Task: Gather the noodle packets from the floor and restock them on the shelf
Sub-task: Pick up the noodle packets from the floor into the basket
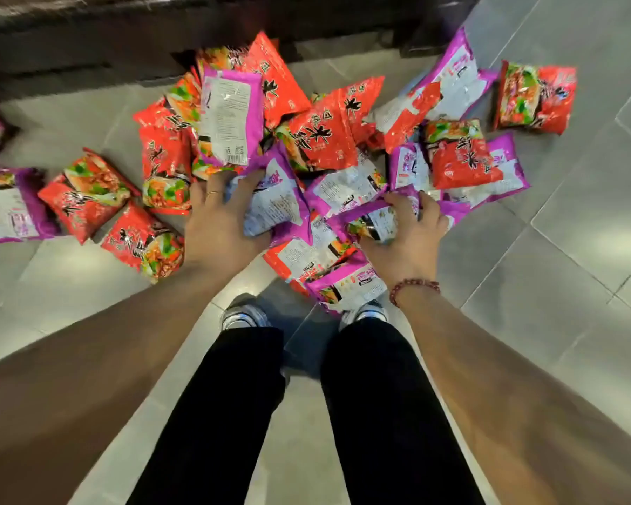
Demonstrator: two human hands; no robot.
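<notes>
Several red and purple noodle packets lie in a heap (321, 140) on the grey tiled floor in front of my feet. My left hand (219, 224) holds purple packets: one stands upright (232, 118) above my fingers and another (277, 202) lies under my thumb. My right hand (408, 242) grips a purple packet (374, 220) at the near side of the heap. The dark base of the shelf (124, 34) runs along the top of the view.
Loose red packets (84, 198) and a purple one (8, 209) lie to the left; another red packet (536, 98) lies at the far right. My shoes (245, 317) and dark trouser legs stand just below the heap. Bare floor tiles (580, 231) spread to the right.
</notes>
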